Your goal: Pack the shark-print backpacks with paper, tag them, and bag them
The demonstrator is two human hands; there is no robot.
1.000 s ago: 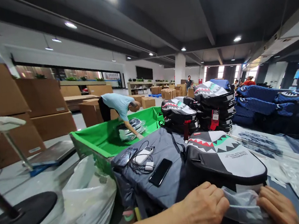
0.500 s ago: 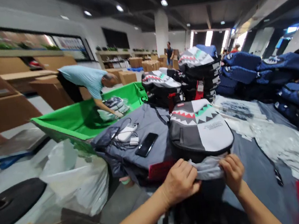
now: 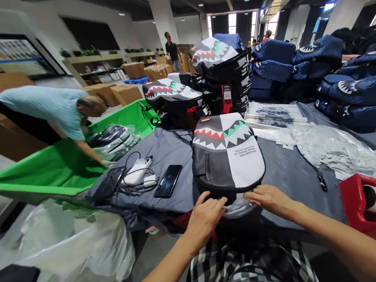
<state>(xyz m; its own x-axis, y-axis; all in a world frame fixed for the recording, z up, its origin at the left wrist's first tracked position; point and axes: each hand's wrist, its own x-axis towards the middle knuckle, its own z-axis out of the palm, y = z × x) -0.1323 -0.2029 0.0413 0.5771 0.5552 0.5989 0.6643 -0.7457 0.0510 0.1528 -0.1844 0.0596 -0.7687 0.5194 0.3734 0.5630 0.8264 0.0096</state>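
Observation:
A grey, black and white backpack (image 3: pixel 227 154) with a red and green shark-mouth print lies flat on the covered table in front of me. Around its near end is a clear plastic bag (image 3: pixel 239 207), bunched up. My left hand (image 3: pixel 207 213) has its fingers closed on the bag's left side, against the backpack's bottom edge. On the right side my right hand (image 3: pixel 269 198) grips the same plastic, fingertips at the backpack's near corner. The thumbs and the bag's underside are partly hidden.
A black phone (image 3: pixel 168 181) and a white charger with cables (image 3: pixel 138 171) lie to the left. Stacked shark backpacks (image 3: pixel 222 69) stand behind; blue backpacks (image 3: pixel 358 91), plastic bags (image 3: pixel 334 145) and a red tape dispenser (image 3: pixel 365 210) are rightward. A co-worker (image 3: pixel 45 109) bends over a green bin (image 3: pixel 40 174).
My hands have moved up against the backpack's near end, drawing the plastic over its bottom edge. My view has turned right and down. The co-worker still reaches into the green bin.

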